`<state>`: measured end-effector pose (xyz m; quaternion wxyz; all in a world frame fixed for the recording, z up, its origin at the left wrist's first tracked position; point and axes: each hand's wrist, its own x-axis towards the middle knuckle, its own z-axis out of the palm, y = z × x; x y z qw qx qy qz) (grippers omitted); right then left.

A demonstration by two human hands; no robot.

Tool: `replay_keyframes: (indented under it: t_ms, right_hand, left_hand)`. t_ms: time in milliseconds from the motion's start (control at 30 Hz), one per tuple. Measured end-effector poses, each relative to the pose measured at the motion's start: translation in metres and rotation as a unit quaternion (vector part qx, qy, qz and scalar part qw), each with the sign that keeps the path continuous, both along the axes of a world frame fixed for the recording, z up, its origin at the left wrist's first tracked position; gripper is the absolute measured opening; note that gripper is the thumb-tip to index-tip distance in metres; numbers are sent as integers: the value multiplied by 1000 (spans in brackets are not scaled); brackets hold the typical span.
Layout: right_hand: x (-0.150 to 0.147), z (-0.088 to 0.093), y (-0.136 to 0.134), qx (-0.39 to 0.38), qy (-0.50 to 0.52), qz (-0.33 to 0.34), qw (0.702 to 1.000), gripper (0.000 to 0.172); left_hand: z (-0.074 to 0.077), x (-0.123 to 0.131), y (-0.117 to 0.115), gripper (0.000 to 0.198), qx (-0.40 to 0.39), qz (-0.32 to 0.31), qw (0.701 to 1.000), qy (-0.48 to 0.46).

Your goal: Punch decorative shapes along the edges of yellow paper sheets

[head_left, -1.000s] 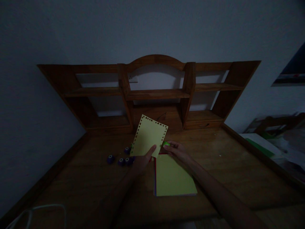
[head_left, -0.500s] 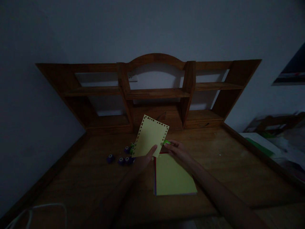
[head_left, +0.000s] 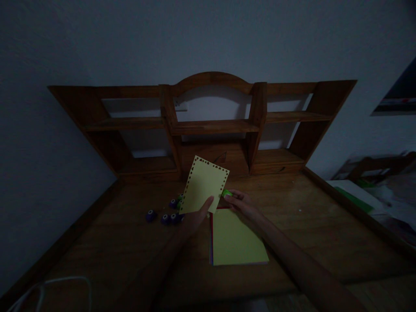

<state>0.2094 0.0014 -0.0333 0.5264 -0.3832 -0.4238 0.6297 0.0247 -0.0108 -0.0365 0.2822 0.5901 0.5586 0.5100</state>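
My left hand (head_left: 199, 215) grips a yellow sheet of paper (head_left: 204, 182) by its lower edge, thumb on top. Small cut-out shapes run along the sheet's left, top and right edges. A green craft punch (head_left: 226, 193) sits in the fingers of my right hand (head_left: 242, 203), at the sheet's right edge. Whether the paper is inside the punch's slot, I cannot tell. Beneath my hands lies a stack of coloured paper (head_left: 239, 242), yellow on top with red and blue edges showing at the left.
Several purple punches (head_left: 165, 219) and green ones stand left of the sheet, partly hidden by it. A wooden shelf unit (head_left: 214, 126) rises at the desk's back. A white cable (head_left: 65, 278) lies at the lower left. Papers and a chair (head_left: 383, 168) are at the right.
The yellow sheet has shifted very slightly to the left and up. Both hands keep their holds, and the punch stays at the sheet's right edge.
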Motion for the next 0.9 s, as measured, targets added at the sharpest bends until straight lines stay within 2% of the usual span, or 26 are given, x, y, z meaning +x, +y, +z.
replay_keyframes:
  t_ms: [200,400,667,900]
  right_hand:
    - [1,-3,3,12,-1,-5,1000,29]
    - [0,-6,5,17,2,3,1000,28]
    - [-1,-6,3,15,1,26,1000,30]
    - [-2,-5,0,20,-7,51,998,31]
  left_hand:
    - [3,0,-1,61,18,3,1000,18]
    - [-3,1,-1,61,-4,-3,1000,6]
    - [-1,1,-2,57,13,-15,1000,8]
    - [-1,1,-2,57,-10,-24,1000,17]
